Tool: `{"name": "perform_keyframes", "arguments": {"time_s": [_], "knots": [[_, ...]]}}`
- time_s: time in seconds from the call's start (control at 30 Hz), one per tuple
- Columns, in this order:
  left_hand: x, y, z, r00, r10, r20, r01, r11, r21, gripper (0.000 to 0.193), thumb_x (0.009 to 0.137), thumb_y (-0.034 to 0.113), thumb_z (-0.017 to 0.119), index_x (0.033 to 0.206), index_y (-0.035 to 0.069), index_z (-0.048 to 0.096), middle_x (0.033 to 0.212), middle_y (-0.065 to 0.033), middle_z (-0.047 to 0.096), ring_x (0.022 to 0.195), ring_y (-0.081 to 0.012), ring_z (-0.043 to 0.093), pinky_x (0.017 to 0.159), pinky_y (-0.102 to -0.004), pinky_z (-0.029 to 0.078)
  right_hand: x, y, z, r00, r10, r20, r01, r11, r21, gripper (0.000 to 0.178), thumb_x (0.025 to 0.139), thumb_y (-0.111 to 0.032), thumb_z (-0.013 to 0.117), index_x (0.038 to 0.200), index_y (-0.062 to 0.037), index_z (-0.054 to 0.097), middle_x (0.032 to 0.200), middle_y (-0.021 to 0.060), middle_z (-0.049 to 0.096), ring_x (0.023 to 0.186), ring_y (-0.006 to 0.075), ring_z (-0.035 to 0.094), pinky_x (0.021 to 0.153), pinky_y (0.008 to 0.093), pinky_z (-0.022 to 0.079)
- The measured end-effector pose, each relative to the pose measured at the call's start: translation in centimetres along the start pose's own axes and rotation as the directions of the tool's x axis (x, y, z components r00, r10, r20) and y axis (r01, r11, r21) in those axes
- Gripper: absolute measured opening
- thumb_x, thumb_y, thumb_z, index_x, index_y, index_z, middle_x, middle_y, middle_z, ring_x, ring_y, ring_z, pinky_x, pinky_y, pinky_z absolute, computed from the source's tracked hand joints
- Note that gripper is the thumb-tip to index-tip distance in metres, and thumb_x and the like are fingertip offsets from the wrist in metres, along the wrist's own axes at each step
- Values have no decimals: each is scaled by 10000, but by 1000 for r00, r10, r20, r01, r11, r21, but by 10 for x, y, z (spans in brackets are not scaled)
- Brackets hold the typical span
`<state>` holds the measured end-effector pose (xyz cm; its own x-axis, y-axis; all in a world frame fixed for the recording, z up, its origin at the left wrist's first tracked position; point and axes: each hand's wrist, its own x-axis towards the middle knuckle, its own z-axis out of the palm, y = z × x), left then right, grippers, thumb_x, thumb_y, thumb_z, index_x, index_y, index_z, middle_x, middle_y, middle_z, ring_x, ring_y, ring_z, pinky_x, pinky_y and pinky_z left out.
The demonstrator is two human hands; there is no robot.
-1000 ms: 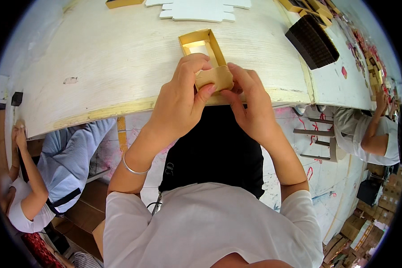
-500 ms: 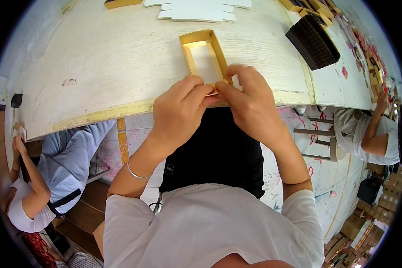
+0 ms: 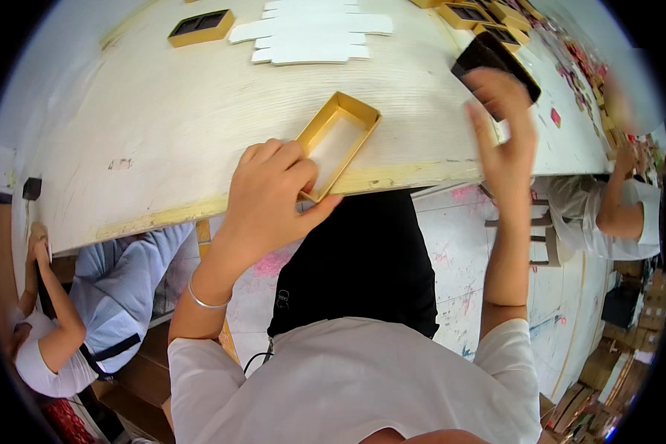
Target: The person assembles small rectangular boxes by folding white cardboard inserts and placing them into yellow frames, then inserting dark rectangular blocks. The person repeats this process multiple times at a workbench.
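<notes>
My left hand (image 3: 270, 196) grips the near end of a shallow open gold cardboard box (image 3: 357, 109), fingers over its wall and thumb at the near corner. The box lies slanted at the table's front edge, its pale bottom showing and nothing inside. To the right, my right hand (image 3: 512, 137) is raised, smeared by motion, with thumb and fingers apart. Its fingertips overlap a dark brown block-like stack (image 3: 496, 53); whether they touch it I cannot tell.
Flat white die-cut card blanks (image 3: 311, 33) lie at the far middle of the table (image 3: 170, 111). A gold box with a dark divided insert (image 3: 201, 28) stands at far left, with more gold boxes (image 3: 466, 15) at far right. Other people sit at both sides.
My right hand has left the gold box and moved right to the dark stack. The box has turned, its far end swinging right, with only my left hand on it.
</notes>
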<state>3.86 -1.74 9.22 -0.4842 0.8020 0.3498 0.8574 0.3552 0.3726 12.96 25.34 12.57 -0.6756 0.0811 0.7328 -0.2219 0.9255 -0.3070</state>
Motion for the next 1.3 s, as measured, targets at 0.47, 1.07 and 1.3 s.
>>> {"name": "perform_keyframes", "arguments": {"time_s": [0.47,1.07,1.3], "knots": [[13,-20,11,989,-145,40,150,921,-360,731,688,141,795,1305,30,419,1262,-166,493,1188,-302,489,1007,-378,392,27,90,-51,958,276,84,-212,871,-444,161,796,-121,670,900,-2,636,894,95,616,848,281,592,764,364,445],[23,-14,0,995,65,75,-37,943,-332,745,723,151,756,1372,62,400,1218,-167,524,1108,-350,520,958,-394,415,29,-25,31,626,153,764,-409,899,155,260,974,-236,440,1078,-26,551,1014,66,542,883,163,531,809,293,430],[21,-19,0,995,31,95,-5,964,-265,663,746,249,746,1311,32,477,1218,-158,500,1077,-339,513,931,-391,412,18,-13,-11,673,-203,711,-127,916,381,496,842,-139,602,1325,-79,504,1410,203,388,1291,353,412,1062,425,340]]}}
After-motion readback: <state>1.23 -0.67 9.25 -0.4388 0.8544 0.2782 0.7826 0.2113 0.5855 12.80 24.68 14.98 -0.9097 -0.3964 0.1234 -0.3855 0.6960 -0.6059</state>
